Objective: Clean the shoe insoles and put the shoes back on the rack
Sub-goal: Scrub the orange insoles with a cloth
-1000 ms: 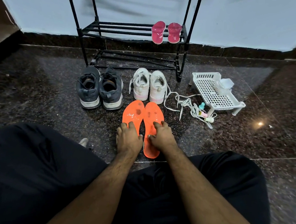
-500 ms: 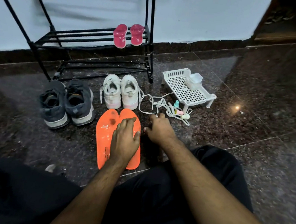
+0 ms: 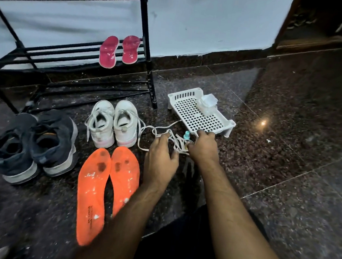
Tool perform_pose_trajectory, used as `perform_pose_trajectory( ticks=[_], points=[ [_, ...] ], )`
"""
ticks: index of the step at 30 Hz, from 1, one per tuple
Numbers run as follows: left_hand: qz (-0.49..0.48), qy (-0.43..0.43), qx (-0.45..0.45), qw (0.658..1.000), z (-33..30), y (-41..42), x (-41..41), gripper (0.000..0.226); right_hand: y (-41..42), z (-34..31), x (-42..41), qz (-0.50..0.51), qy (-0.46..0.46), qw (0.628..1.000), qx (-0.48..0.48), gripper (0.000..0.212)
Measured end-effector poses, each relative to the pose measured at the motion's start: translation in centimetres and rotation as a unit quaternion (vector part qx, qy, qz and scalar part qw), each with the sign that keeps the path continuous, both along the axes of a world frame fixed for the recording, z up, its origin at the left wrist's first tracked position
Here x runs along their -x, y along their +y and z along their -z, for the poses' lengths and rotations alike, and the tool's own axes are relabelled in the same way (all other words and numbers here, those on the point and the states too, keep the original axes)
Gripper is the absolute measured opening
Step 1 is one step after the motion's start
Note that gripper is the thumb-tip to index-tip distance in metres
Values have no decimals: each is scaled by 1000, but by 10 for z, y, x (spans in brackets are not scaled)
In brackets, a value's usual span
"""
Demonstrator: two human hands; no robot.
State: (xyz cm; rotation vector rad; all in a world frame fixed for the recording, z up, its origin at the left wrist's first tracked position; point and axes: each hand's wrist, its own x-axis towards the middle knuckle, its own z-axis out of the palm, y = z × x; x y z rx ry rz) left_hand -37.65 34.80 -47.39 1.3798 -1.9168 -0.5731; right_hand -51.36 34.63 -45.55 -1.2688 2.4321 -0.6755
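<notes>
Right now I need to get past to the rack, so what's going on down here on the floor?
A person sits on the floor with shoes spread out. Both hands reach into the loose white laces beside the white tray: the left hand with fingers spread over them, the right hand by the small teal-capped bottle. Two orange insoles lie flat, out of their shoes. The white sneakers and dark sneakers sit off the rack, which holds only pink insoles.
</notes>
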Motion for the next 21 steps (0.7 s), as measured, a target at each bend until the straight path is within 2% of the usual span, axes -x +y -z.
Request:
perform_pose_trajectory(
  ticks=[5, 9, 12, 15, 19, 21],
  points=[
    [-3, -3, -24, 1000, 19, -14, 34, 49, -19, 9, 14, -9, 23, 1000, 7, 48],
    [24, 5, -6, 1000, 27, -31, 55, 48, -33, 12, 37, -25, 40, 999, 7, 51],
    [47, 22, -23, 998, 33, -44, 69, 49, -41, 18, 60, -16, 16, 999, -25, 50],
    [66, 26, -57, 996, 38, -53, 82, 51, -46, 31, 77, -15, -18, 998, -62, 36],
    [81, 20, -73, 994, 39, -56, 98, 44, -69, 83, 101, 21, 39, 997, -71, 28],
    [95, 21, -90, 991, 39, -49, 101, 36, -81, 111, 115, 53, 40, 994, -87, 26]
  ],
)
